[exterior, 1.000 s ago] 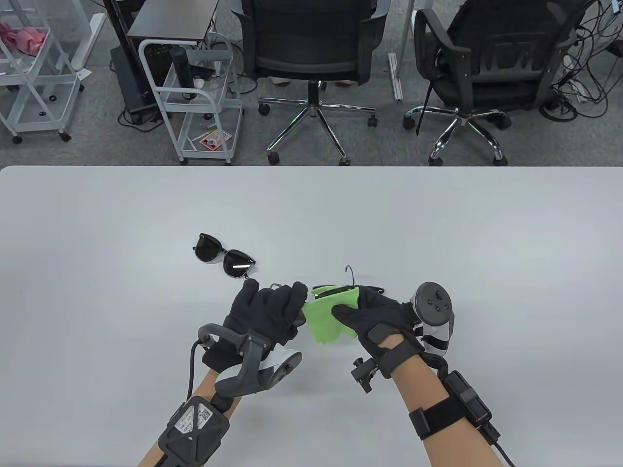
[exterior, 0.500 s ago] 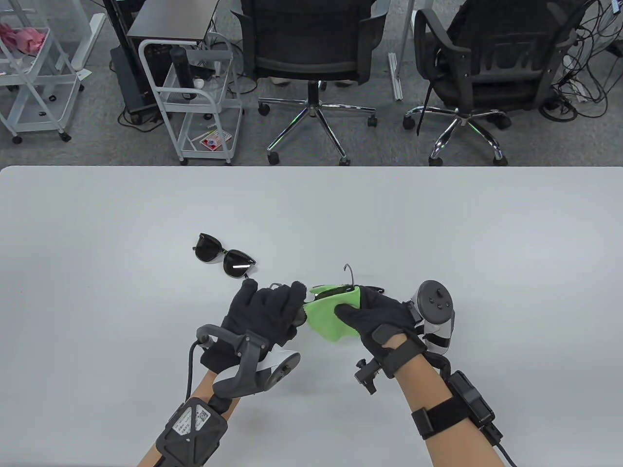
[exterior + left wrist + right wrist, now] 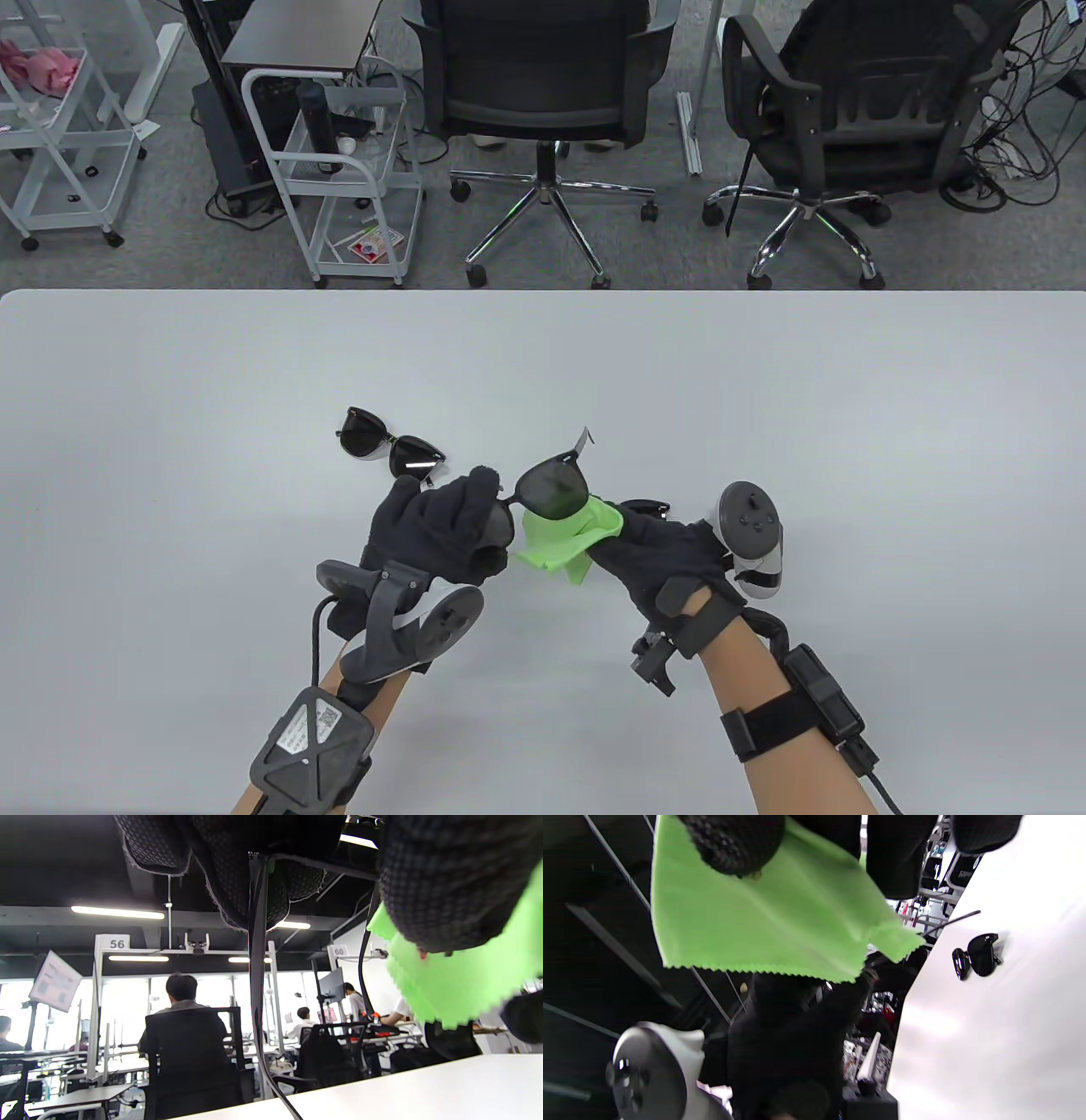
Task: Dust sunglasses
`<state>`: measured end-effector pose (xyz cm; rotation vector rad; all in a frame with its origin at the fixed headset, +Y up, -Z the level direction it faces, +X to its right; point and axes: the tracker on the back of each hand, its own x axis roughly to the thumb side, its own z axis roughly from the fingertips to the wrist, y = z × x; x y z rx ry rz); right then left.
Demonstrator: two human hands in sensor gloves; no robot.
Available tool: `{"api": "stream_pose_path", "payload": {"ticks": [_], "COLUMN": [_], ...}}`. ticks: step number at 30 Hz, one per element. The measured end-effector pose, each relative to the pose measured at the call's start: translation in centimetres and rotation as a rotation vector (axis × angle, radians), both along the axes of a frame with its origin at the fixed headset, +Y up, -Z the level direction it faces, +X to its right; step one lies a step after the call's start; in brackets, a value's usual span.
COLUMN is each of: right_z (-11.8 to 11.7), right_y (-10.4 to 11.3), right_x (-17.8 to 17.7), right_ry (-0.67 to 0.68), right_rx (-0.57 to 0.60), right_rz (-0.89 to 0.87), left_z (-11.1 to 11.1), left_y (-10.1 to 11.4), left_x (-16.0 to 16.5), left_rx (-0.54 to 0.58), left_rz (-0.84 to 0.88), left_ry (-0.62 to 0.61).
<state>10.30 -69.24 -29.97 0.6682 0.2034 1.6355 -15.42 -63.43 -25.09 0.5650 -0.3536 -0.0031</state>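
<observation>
Sunglasses (image 3: pixel 550 486) were raised above the bench (image 3: pixel 764 407), gripped by the left hand (image 3: pixel 441 526), one dark lens facing up. The right hand (image 3: pixel 662 552) pinched a green cloth (image 3: pixel 556 543) just below that lens. Half a second earlier the cloth covered the frame; now it was tilted clear, so wiping looked partway. A second pair (image 3: pixel 390 446) lay nearby, seemingly waiting.

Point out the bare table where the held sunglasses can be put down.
Bare table runs right of the right hand, and along the far edge. Bare too left of the second sunglasses. Crowded: the middle, around the left hand, held sunglasses and green cloth.
</observation>
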Motion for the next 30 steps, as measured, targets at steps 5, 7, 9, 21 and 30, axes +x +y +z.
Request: {"api": "stream_pose_path", "payload": {"ticks": [5, 7, 9, 21, 30], "right_z": [0.8, 1.1, 1.4, 1.9, 1.5], "right_y": [-0.2, -0.4, -0.5, -0.9, -2.0], "right_x": [-1.4, -2.0, -2.5, -2.2, -2.4], "right_ry": [-0.08, -0.086, -0.087, -0.3, -0.131], "right_rx": [-0.017, -0.051, -0.059, -0.115, -0.258], "right_rz": [0.046, 0.022, 0.02, -0.023, -0.142], "left_z": [0.6, 1.1, 1.4, 2.5, 2.3], "left_y": [0.3, 0.3, 0.3, 0.0, -0.1], "left_x": [0.6, 1.3, 2.1, 4.7, 4.3], "left_rx": [0.026, 0.036, 0.043, 0.019, -0.016], "left_rz": [-0.001, -0.014, -0.031, -0.104, -0.097], "left_ry": [-0.038, -0.061, -0.08, -0.153, -0.155]}}
